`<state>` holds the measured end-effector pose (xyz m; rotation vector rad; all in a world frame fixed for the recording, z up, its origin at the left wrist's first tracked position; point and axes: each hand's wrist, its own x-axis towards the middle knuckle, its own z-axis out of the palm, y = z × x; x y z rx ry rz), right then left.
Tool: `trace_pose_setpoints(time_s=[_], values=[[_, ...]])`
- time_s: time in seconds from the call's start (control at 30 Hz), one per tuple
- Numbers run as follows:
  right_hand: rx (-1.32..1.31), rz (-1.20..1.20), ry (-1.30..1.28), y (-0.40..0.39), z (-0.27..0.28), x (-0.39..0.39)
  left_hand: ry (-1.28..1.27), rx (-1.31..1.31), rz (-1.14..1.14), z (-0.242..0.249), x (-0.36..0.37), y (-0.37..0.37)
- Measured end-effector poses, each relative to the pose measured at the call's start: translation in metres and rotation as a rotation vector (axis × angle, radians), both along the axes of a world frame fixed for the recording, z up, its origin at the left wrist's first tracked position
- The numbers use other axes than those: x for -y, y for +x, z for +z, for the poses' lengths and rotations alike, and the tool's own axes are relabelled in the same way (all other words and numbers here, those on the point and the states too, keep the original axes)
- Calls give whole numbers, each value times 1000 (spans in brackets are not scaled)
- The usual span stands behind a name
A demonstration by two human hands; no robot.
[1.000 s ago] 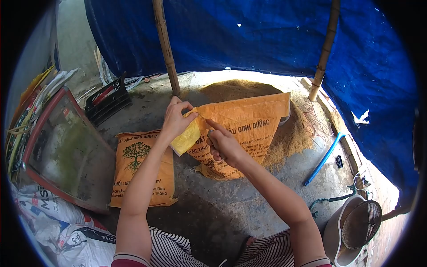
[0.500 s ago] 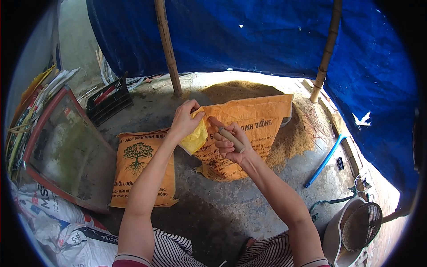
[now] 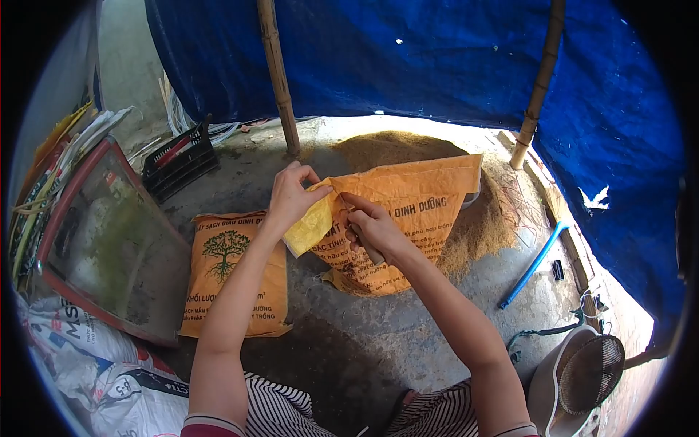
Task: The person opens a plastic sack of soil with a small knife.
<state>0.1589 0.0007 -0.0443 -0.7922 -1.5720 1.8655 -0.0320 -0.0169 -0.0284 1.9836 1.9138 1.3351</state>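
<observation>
My left hand pinches the top left corner of a printed orange sack, where a yellow flap hangs down. A knife with a pale handle and brownish blade is gripped in my right hand. Its blade points up and left, right at the sack's edge close beside my left fingertips. The sack leans upright on the floor. Left of it lies a second orange sack printed with a tree, partly hidden by my left forearm.
Brown loose material is heaped behind the sack. A blue tube lies at right, near a pale bucket and a mesh sieve. At left stand a red-framed panel, a black crate and white bags.
My right hand has turned over, bringing the knife's blade up to the sack's edge near my left fingers. My left hand has shifted slightly left, still pinching the corner.
</observation>
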Motion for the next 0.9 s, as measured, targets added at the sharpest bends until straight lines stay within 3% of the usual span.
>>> trace_pose_setpoints(time_s=[0.13,0.2,0.23,0.3,0.33,0.5,0.53,0.8,0.83,0.9], values=[[-27,-16,-35,-2,-1,2,6,5,-18,-6,-2,-7],[-277,36,-416,3,-2,-4,-30,26,-25,-5,-2,-6],[-276,39,-414,4,-8,-8,-67,45,-29,-5,-2,-7],[-656,184,-813,4,-17,-13,-45,50,-45,-12,-8,-10],[-654,182,-814,5,-22,-14,-24,55,-65,-15,-12,-10],[-284,32,-316,-1,-9,-2,-98,168,-111,-23,-21,-15],[-284,34,-317,-2,-8,-1,-105,200,-123,-24,-22,-15],[393,49,573,3,4,0,-137,193,-116,-20,-18,-15],[393,48,574,6,0,-8,-167,190,-100,-18,-17,-16],[-441,282,-558,14,-11,-25,-147,173,-96,-15,-16,-13]])
